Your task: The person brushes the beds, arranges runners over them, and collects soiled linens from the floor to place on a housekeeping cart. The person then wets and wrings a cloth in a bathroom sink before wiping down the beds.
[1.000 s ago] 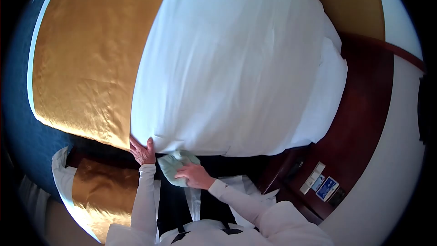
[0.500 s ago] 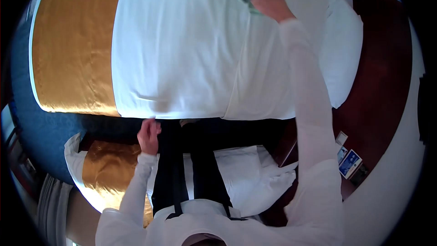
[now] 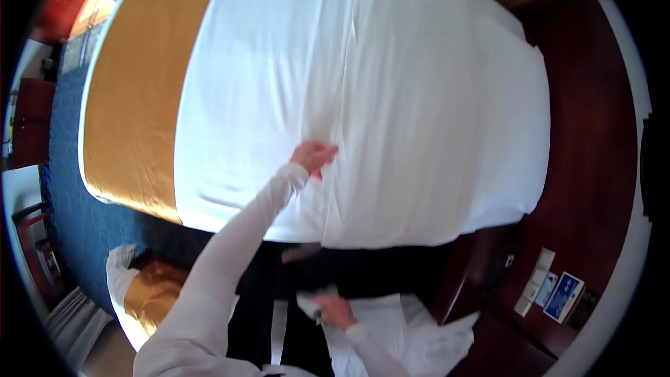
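Observation:
A white sheet [image 3: 412, 98] covers the bed, with a long fold running down its middle. My left hand [image 3: 314, 158] lies on the sheet beside that fold, fingers pointing right and the thumb apart below them. Low in the view, between my body and the bed, my right hand [image 3: 336, 311] grips a bunched pale green cloth [image 3: 308, 305]. The cloth is slightly blurred and partly hidden by the fingers. A gold bed runner [image 3: 143, 98] crosses the left part of the bed.
Behind me is more white bedding [image 3: 377, 321] with a gold runner [image 3: 155, 294]. A dark red bedside cabinet [image 3: 481, 272] stands at right, with cards and a blue booklet [image 3: 564, 297] on its top. Blue carpet [image 3: 70, 139] runs along the left.
My right hand has drawn back from the far part of the bed with the cloth, down toward my body. My left hand has moved from below the bed's edge up onto the sheet. The view has shifted.

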`<state>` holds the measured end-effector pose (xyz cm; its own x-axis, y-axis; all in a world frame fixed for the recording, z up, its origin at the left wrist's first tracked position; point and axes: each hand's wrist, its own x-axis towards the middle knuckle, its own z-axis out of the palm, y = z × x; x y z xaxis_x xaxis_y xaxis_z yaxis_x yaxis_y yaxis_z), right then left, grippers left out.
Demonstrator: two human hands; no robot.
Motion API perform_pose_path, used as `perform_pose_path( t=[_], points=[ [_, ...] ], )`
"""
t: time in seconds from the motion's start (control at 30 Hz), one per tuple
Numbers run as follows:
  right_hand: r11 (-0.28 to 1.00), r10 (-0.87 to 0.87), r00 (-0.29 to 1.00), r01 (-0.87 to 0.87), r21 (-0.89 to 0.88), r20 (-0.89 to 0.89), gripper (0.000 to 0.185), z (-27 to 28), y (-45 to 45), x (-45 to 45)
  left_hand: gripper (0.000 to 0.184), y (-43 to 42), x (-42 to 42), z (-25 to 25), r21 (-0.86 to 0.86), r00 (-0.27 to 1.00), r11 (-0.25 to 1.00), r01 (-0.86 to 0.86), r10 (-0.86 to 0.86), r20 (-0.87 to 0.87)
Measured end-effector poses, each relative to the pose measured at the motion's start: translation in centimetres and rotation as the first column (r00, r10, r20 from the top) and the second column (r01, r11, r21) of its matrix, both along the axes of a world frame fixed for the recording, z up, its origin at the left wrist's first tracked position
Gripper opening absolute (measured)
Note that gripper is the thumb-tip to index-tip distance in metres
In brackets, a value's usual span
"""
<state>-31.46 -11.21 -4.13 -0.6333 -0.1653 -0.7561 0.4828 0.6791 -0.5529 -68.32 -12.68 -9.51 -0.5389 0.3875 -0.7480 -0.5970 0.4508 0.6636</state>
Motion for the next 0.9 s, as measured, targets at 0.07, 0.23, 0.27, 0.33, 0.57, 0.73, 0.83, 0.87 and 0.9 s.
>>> perform_pose_path(
  t=[0.07, 0.23, 0.27, 0.33, 0.57, 0.73, 0.83, 0.87, 0.9],
  points=[
    [0.998, 0.032, 0.983, -0.023, -0.052, 0.182, 0.041, 1.5, 1.2, 3.1, 0.033, 0.1, 0.6, 1.2, -0.062, 1.0, 0.998, -0.007, 0.006, -0.017],
    [0.951, -0.276, 0.96, 0.279, -0.13, 0.045, 0.035, 1.5, 2.1, 8.4, 0.032, 0.1, 1.9, -0.1, -0.063, 0.997, 0.998, -0.027, 0.023, -0.073],
    [0.953, -0.294, 0.953, 0.298, -0.053, 0.074, 0.036, 1.9, 2.4, 7.8, 0.032, 0.2, 2.3, -0.1, -0.069, 0.997, 0.997, -0.025, 0.019, -0.074],
    [0.951, -0.307, 0.951, 0.306, 0.04, 0.027, 0.034, 1.6, 2.6, 8.0, 0.029, 0.3, 2.8, -0.3, -0.031, 0.98, 0.991, -0.132, 0.126, -0.152],
    [0.922, -0.38, 0.921, 0.384, 0.042, -0.081, 0.032, 0.5, 3.6, 7.8, 0.02, 0.8, 2.8, -1.2, -0.054, 0.994, 0.997, 0.061, -0.065, -0.087],
    [0.942, -0.331, 0.942, 0.334, 0.044, -0.057, 0.032, 1.1, 3.0, 7.6, 0.02, 0.7, 6.4, -3.1, -0.051, 0.576, 0.979, -0.199, 0.074, -0.814],
    [0.953, -0.302, 0.953, 0.303, 0.028, -0.041, 0.032, 1.2, 2.4, 8.2, 0.026, 1.0, 6.2, -2.1, -0.119, 0.862, 0.96, -0.255, 0.17, -0.477],
    [0.953, -0.301, 0.953, 0.302, 0.029, -0.017, 0.031, 1.2, 2.4, 8.1, 0.026, 1.0, 6.2, -1.6, -0.129, 0.871, 0.96, -0.25, 0.164, -0.463],
    [0.953, -0.3, 0.954, 0.3, 0.031, 0.0, 0.031, 1.2, 2.3, 8.1, 0.027, 1.1, 5.8, -0.9, -0.162, 0.888, 0.968, -0.19, 0.1, -0.448]
  ],
)
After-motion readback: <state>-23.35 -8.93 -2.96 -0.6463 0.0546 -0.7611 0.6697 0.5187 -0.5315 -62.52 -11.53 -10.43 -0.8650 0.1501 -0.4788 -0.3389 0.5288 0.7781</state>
